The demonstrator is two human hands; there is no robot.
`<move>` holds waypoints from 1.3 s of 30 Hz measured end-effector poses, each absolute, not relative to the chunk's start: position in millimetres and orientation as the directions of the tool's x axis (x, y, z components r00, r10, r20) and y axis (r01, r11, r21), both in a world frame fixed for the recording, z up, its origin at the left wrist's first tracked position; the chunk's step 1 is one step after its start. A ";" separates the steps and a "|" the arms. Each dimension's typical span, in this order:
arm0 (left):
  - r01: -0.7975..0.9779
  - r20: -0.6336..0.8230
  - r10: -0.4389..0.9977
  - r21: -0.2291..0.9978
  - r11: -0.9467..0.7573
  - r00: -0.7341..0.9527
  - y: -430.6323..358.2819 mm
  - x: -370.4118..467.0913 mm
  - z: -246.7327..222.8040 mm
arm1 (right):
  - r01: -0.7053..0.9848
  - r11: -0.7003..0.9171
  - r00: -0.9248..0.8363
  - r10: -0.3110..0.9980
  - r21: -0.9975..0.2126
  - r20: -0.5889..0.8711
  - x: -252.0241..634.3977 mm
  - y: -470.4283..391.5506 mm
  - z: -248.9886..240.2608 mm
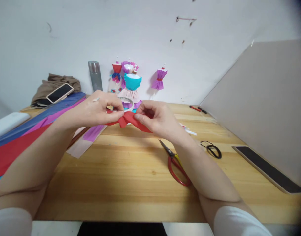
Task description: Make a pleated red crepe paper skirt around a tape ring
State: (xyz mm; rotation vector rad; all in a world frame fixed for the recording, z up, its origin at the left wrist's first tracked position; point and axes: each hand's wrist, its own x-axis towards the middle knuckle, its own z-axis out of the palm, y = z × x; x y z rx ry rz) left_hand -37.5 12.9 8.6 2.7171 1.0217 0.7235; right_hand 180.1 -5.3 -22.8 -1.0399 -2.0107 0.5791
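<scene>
A gathered strip of red crepe paper (127,119) is stretched between my hands above the table. My left hand (101,106) pinches its left part between thumb and fingers. A thin white tape ring (131,103) with print on it sits at the left fingertips; how it is held is partly hidden. On the other side, the thumb and forefinger of my right hand (156,116) grip the strip, its free end hanging below them. Scissors with red handles (177,168) lie on the table beneath my right forearm, blades slightly apart or closed, I cannot tell.
Several small dress forms stand by the wall, one in turquoise (133,82), another in purple (160,79). A grey bottle (95,77) is left of them. Coloured paper sheets (49,114) and a phone (60,93) lie left; a black hair tie (214,151) and dark flat slab (266,168) right.
</scene>
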 end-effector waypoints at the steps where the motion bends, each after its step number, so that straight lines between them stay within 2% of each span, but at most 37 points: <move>1: 0.583 0.383 0.658 0.306 -0.752 0.648 13.5 -37.3 8.0 | 0.472 0.568 -0.363 0.822 -0.674 0.438 179.5 -5.4 -23.8; 14: 0.569 0.350 0.661 0.338 -0.750 0.664 16.0 -32.9 1.9 | 0.389 0.531 -0.348 0.841 -0.753 0.414 167.0 -12.9 -26.5; 23: 0.547 0.399 0.633 0.317 -0.774 0.664 17.7 -33.0 0.5 | 0.316 0.515 -0.328 0.848 -0.797 0.417 168.2 -3.9 -32.3; 30: 0.529 0.414 0.619 0.321 -0.786 0.668 17.4 -33.9 1.2 | 0.330 0.544 -0.224 0.839 -0.772 0.496 166.7 0.7 -33.8; 39: 0.470 0.426 0.571 0.325 -0.821 0.702 15.7 -34.1 1.4 | 0.340 0.539 -0.203 0.842 -0.771 0.499 166.4 4.7 -35.3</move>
